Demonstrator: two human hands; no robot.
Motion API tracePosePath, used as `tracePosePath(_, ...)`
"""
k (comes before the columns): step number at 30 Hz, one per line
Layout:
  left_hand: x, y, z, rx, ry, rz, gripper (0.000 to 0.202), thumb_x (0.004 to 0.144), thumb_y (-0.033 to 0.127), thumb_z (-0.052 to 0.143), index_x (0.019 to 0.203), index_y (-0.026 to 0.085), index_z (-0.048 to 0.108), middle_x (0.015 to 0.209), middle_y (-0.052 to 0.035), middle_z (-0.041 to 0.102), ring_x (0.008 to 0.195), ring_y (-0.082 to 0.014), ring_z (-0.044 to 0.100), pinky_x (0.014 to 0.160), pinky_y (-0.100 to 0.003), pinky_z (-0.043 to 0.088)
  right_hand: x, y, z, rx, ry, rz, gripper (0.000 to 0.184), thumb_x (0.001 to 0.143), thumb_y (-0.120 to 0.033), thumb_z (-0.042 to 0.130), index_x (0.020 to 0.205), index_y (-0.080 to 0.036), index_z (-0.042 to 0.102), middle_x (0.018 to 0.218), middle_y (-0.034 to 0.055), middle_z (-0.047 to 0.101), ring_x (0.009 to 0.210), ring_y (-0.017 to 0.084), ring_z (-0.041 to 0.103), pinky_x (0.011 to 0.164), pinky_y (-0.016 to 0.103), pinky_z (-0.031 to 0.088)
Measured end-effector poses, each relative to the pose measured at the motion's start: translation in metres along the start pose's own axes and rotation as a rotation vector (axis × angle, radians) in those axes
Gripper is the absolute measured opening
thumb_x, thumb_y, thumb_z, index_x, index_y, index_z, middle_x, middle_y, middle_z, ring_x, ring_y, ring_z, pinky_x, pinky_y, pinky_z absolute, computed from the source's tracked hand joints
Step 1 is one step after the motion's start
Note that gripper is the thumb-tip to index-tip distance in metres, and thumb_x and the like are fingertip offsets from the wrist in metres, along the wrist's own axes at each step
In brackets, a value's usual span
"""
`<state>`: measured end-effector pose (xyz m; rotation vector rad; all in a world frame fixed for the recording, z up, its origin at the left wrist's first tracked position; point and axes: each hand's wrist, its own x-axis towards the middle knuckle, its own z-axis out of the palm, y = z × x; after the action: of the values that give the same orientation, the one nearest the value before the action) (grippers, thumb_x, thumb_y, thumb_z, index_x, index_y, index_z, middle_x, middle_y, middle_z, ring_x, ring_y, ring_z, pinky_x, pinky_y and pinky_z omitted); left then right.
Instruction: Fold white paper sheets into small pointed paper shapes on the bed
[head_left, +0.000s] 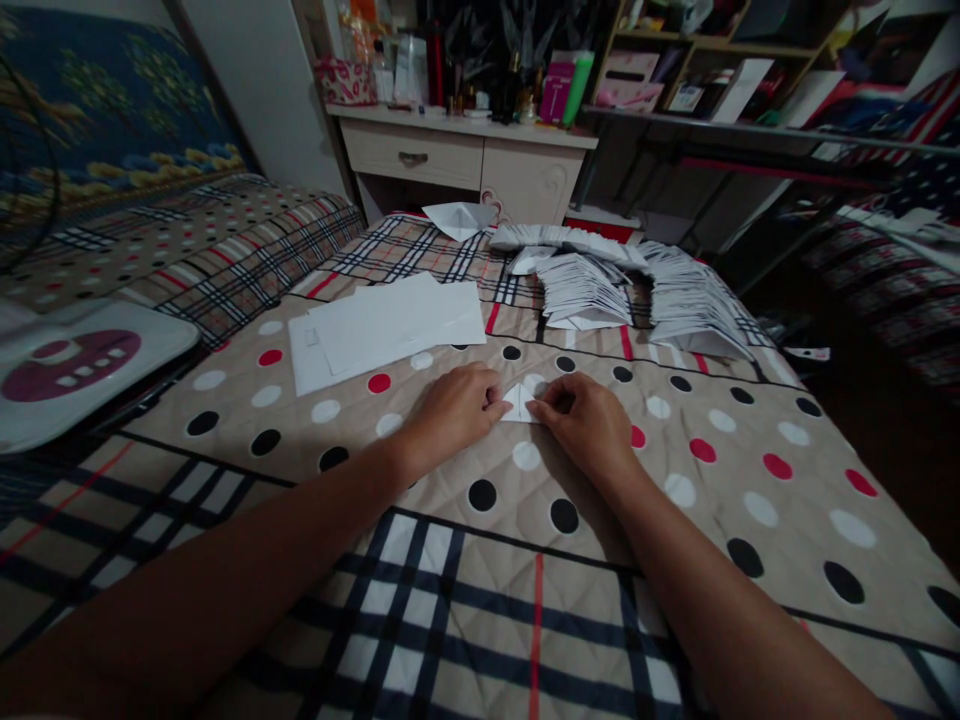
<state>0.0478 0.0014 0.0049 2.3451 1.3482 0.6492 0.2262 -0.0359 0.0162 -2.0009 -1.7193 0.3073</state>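
Between my hands is a small piece of folded white paper [519, 404], triangular at the top, just above the dotted bedspread [480, 540]. My left hand [463, 402] pinches its left edge between thumb and curled fingers. On the other side, my right hand [589, 415] grips the right edge with thumb and forefinger. Several flat white paper sheets [390, 325] lie to the left, overlapping. Beyond my right hand sit thick rows of folded paper pieces [585, 290], packed closely together, with another row [694, 300] to their right.
At the far end of the bed lies a folded white paper [459, 220]. A white appliance with a purple panel [71, 365] stands at the left edge. A white dresser [420, 155] laden with bottles is behind the bed, with shelves [697, 45] at the right.
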Motion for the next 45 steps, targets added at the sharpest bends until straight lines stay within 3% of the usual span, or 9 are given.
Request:
tracePosePath(6, -0.011, 0.004, 0.000, 0.122, 0.005, -0.020, 0.016, 0.086, 0.033, 0.064, 0.089, 0.019, 0.057, 0.094, -0.0033, 0.061, 0.079, -0.0175, 0.059, 0.067, -0.029, 0.042, -0.001, 0.002, 0.001, 0.021, 0.000, -0.038, 0.018, 0.075, -0.031, 0.070, 0.089, -0.022, 0.065, 0.085, 0.0016, 0.070, 0.073, 0.018, 0.062, 0.058, 0.028, 0.036)
tracePosePath(17, -0.014, 0.014, -0.012, 0.335, -0.116, -0.129, 0.025, 0.090, 0.045, 0.057, 0.095, 0.021, 0.059, 0.097, -0.0029, 0.067, 0.085, -0.0235, 0.065, 0.067, -0.031, 0.042, -0.003, 0.005, 0.000, 0.041, -0.019, -0.076, 0.019, 0.077, -0.032, 0.071, 0.092, -0.020, 0.067, 0.089, 0.0019, 0.069, 0.076, 0.017, 0.062, 0.061, 0.028, 0.038)
tracePosePath(22, -0.018, 0.016, -0.015, 0.325, -0.131, -0.126, 0.027, 0.087, 0.046, 0.061, 0.099, 0.022, 0.059, 0.102, -0.0021, 0.066, 0.086, -0.0237, 0.066, 0.066, -0.031, 0.041, -0.003, 0.006, 0.002, 0.052, -0.020, -0.072, 0.020, 0.077, -0.032, 0.071, 0.093, -0.021, 0.067, 0.090, 0.0016, 0.070, 0.076, 0.017, 0.062, 0.061, 0.027, 0.038)
tracePosePath(27, -0.021, 0.013, -0.013, 0.291, -0.044, -0.112, 0.029, 0.085, 0.044, 0.065, 0.103, 0.022, 0.059, 0.109, -0.0026, 0.063, 0.091, -0.0215, 0.065, 0.067, -0.029, 0.041, -0.006, 0.003, 0.002, 0.059, -0.022, -0.056, 0.021, 0.077, -0.033, 0.071, 0.094, -0.022, 0.068, 0.090, 0.0014, 0.070, 0.076, 0.017, 0.062, 0.061, 0.027, 0.036)
tracePosePath(32, -0.020, 0.003, -0.009, 0.135, -0.011, -0.087, 0.021, 0.078, 0.040, 0.072, 0.087, 0.023, 0.063, 0.092, 0.0011, 0.067, 0.081, -0.0179, 0.063, 0.063, -0.028, 0.037, -0.009, 0.003, 0.001, 0.095, -0.032, -0.016, 0.019, 0.074, -0.037, 0.072, 0.084, -0.022, 0.066, 0.076, -0.0007, 0.068, 0.067, 0.016, 0.058, 0.056, 0.027, 0.031)
tracePosePath(37, -0.017, -0.002, -0.004, -0.010, 0.032, -0.091, 0.019, 0.074, 0.036, 0.076, 0.078, 0.021, 0.064, 0.070, 0.0034, 0.064, 0.062, -0.0130, 0.056, 0.056, -0.025, 0.034, -0.011, 0.007, 0.004, 0.317, -0.031, -0.039, 0.022, 0.074, -0.041, 0.070, 0.076, -0.021, 0.064, 0.064, -0.0024, 0.061, 0.058, 0.013, 0.052, 0.054, 0.025, 0.030)
tracePosePath(41, -0.016, -0.001, -0.002, -0.115, 0.103, 0.015, 0.016, 0.074, 0.027, 0.076, 0.077, 0.018, 0.063, 0.074, 0.0020, 0.064, 0.064, -0.0110, 0.055, 0.060, -0.023, 0.039, -0.011, 0.007, 0.008, 0.658, -0.035, -0.110, 0.020, 0.079, -0.038, 0.065, 0.078, -0.018, 0.067, 0.067, 0.0001, 0.063, 0.061, 0.013, 0.053, 0.056, 0.025, 0.036)
tracePosePath(45, -0.014, 0.001, -0.003, -0.272, 0.162, 0.060, 0.014, 0.072, 0.020, 0.077, 0.083, 0.016, 0.069, 0.074, 0.0010, 0.066, 0.064, -0.0098, 0.056, 0.060, -0.021, 0.043, -0.011, 0.006, 0.009, 0.884, 0.019, -0.054, 0.019, 0.076, -0.035, 0.070, 0.073, -0.016, 0.068, 0.066, 0.0008, 0.063, 0.060, 0.013, 0.052, 0.055, 0.024, 0.037)
